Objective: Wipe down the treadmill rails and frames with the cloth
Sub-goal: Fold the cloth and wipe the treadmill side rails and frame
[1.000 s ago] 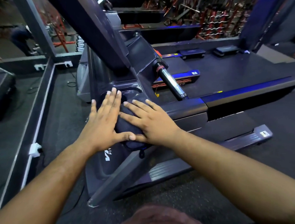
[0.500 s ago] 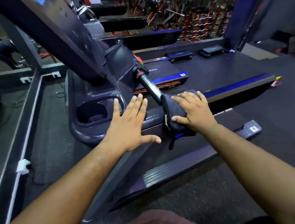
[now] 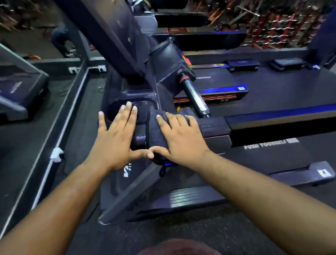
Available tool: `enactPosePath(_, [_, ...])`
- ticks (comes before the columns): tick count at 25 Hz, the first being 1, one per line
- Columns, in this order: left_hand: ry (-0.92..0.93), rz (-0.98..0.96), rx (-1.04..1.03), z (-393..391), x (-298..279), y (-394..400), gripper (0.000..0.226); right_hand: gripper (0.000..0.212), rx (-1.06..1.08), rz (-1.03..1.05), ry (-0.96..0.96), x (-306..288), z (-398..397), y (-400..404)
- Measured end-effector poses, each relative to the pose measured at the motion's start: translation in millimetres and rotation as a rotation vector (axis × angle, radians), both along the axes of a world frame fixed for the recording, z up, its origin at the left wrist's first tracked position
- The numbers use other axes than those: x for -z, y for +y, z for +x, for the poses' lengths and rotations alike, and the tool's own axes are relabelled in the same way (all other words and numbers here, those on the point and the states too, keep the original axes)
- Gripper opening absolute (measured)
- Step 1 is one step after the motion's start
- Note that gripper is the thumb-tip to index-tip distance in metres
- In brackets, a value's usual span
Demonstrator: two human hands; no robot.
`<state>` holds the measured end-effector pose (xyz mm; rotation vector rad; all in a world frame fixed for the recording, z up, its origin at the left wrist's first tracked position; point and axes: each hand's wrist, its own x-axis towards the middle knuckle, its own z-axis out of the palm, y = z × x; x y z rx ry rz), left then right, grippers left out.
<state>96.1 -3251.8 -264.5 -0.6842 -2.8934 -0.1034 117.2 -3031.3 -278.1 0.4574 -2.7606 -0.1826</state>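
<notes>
We've got the dark cloth [image 3: 156, 131] draped over the treadmill's side rail [image 3: 213, 128] next to the cup holder [image 3: 116, 108]. Right hand [image 3: 180, 139] presses it with fingers spread flat; left hand [image 3: 114, 141] braces alongside, fingers straight, close together. We'd keep pressure even and wrap the rail's edges.

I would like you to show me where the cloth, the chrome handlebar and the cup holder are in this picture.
cloth [image 3: 155, 131]: head view, on its dark folded top beside the right hand's fingers.
chrome handlebar [image 3: 195, 97]: head view, middle of the shiny tube.
cup holder [image 3: 115, 110]: head view, on its dark recess beyond the left fingertips.
</notes>
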Motion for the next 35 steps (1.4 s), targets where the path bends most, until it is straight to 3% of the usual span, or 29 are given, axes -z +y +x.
enactPosePath(7, [-0.120,0.119,-0.039,-8.8,-3.7,-62.2,0.136,0.092,-0.159,0.018,-0.019,-3.5,-11.3,-79.9])
enactPosePath(11, [-0.192,0.249,-0.038,-19.3,-1.3,-88.7,0.133,0.079,-0.264,0.060,-0.065,-8.7,-26.8,-124.4])
enactPosePath(15, [-0.227,0.247,-0.027,-18.4,-1.2,-104.5,0.127,0.058,-0.635,0.222,-0.023,-9.4,-27.9,-115.1])
enactPosePath(18, [-0.202,0.218,0.047,-11.7,-9.6,-93.2,0.124,0.054,-0.819,0.079,-0.105,-23.6,-21.8,-73.3])
enactPosePath(22, [-0.265,0.405,0.059,-8.5,-34.9,-41.6,0.120,0.057,-0.598,-0.075,0.095,-46.2,-17.7,-21.7])
enactPosePath(24, [-0.348,0.518,0.082,-5.7,-46.8,-14.7,0.083,0.062,-0.459,-0.091,0.096,-44.9,-10.2,-15.8])
enactPosePath(26, [-0.347,0.634,0.104,-7.5,-50.5,0.1,0.052,0.084,-0.384,-0.131,0.003,-36.1,0.5,-8.6])
enactPosePath(28, [-0.354,0.767,0.177,-8.0,-51.4,7.2,0.040,0.091,-0.325,-0.430,-0.062,-30.6,14.2,5.0])
enactPosePath(32, [-0.461,0.922,0.403,2.9,-63.1,44.5,0.015,0.084,-0.030,-1.226,-0.127,-38.0,40.5,27.7])
enactPosePath(35, [-0.549,1.152,0.441,9.5,-69.0,88.3,0.029,0.049,0.055,-1.425,-0.038,-42.1,55.2,54.3])
